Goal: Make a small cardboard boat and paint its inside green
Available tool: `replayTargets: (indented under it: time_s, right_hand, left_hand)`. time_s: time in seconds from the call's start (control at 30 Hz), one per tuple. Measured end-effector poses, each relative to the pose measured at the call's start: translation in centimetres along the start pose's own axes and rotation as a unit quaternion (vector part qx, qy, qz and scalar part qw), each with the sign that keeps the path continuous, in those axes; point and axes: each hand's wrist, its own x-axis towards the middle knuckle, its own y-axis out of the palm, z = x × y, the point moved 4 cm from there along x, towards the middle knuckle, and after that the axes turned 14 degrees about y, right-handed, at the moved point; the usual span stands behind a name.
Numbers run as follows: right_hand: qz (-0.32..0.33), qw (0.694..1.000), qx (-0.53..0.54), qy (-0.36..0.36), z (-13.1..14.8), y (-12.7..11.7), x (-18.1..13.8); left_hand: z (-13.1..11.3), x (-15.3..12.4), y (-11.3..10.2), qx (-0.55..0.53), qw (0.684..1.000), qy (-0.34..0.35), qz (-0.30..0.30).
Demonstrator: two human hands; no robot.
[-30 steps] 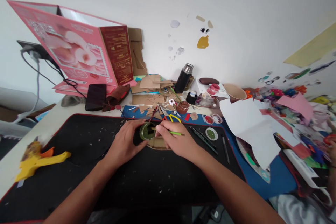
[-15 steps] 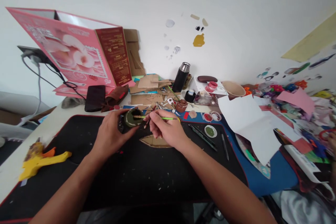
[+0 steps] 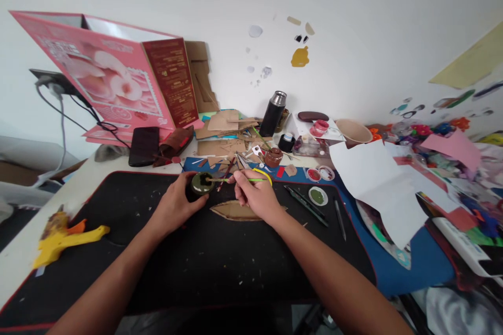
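My left hand [image 3: 181,200] is wrapped around a small jar of dark green paint [image 3: 203,183], its mouth facing up. Pinched in the fingers of my right hand [image 3: 253,191] is a paintbrush [image 3: 223,180] with a green handle, its bristle end at the jar's opening. Below my right hand a pointed, boat-shaped piece of cardboard [image 3: 231,210] lies on the black mat [image 3: 220,261], partly covered by the hand. To the right, a jar lid with green paint [image 3: 317,196] lies beside several dark pens [image 3: 306,205].
A yellow glue gun [image 3: 68,238] lies at the left. Behind the mat are cardboard scraps [image 3: 220,147], a black thermos [image 3: 273,115], a brown paint jar [image 3: 274,157] and a phone [image 3: 143,146]. White paper sheets [image 3: 377,188] spread at the right; a pink box [image 3: 113,84] stands at the back left.
The green paint jar now sits lower and more upright, slightly to the right, with my left hand still around it. The brush's bristle end has moved to the jar's opening at its right side.
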Motion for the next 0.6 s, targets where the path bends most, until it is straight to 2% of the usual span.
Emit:
replayTargets:
  time_s: [0.2, 0.43, 0.5, 0.6]
  right_hand:
    - [-0.032, 0.999, 0.011, 0.014, -0.5, -0.8, 0.6]
    - [-0.050, 0.995, 0.072, 0.043, -1.0, -1.8, 1.2]
    - [-0.049, 0.994, 0.092, 0.038, -1.1, -2.1, 1.2]
    - [-0.066, 0.989, 0.125, 0.034, -0.7, -3.0, 1.0]
  left_hand:
    - [0.4, 0.8, 0.6, 0.012, 0.999, 0.051, -0.002]
    - [1.4, 1.1, 0.4, 0.028, 0.997, 0.064, -0.016]
    - [1.3, 0.6, -0.6, 0.025, 0.997, 0.059, -0.042]
    - [-0.2, -0.6, -2.7, 0.060, 0.990, 0.046, -0.123]
